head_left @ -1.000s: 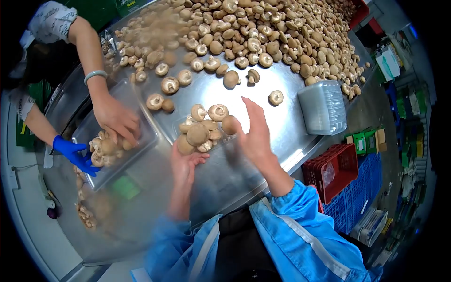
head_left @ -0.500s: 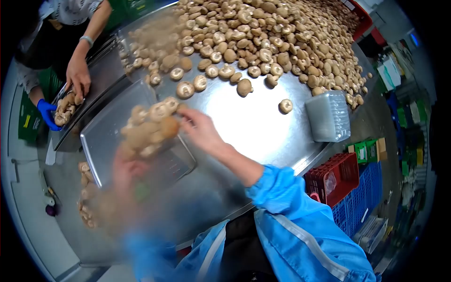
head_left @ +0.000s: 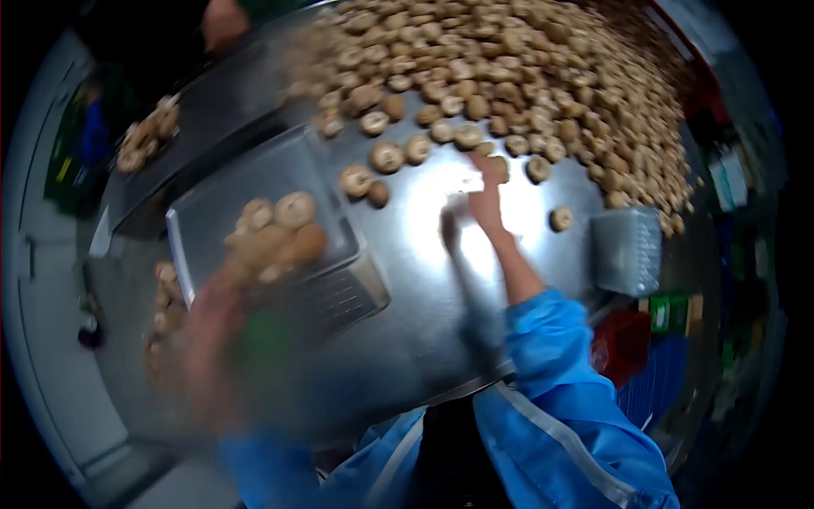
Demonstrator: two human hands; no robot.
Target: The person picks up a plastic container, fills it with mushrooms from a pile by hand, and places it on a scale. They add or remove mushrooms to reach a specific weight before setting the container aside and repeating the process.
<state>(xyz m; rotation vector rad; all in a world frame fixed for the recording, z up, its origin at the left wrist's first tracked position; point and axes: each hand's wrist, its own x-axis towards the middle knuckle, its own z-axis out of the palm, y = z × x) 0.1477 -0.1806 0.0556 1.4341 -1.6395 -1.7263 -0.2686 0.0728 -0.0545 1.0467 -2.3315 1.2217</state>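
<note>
My left hand (head_left: 216, 318), blurred, is closed under a packed cluster of brown mushrooms (head_left: 275, 242) and holds it over the metal scale tray (head_left: 318, 178). Any container around the cluster is too smeared to make out. My right hand (head_left: 486, 191) reaches over the shiny steel table (head_left: 407, 331) to the near edge of the large mushroom pile (head_left: 509, 85). Its fingers are at a mushroom (head_left: 497, 168) there, partly lost in glare. A few loose mushrooms (head_left: 387, 157) lie between the tray and the pile.
Stacked clear plastic trays (head_left: 627, 250) stand at the table's right side. Beyond them are a red crate (head_left: 621, 343) and a green box (head_left: 670, 314). At upper left, packed mushrooms (head_left: 148, 136) sit near a co-worker's blue-gloved hand (head_left: 95, 131). More mushrooms (head_left: 165, 314) lie at left.
My right hand has left the held cluster and moved right to the pile. A mushroom now lies beside the loose ones near the tray. The co-worker's hands have moved off their mushrooms. The view has shifted.
</note>
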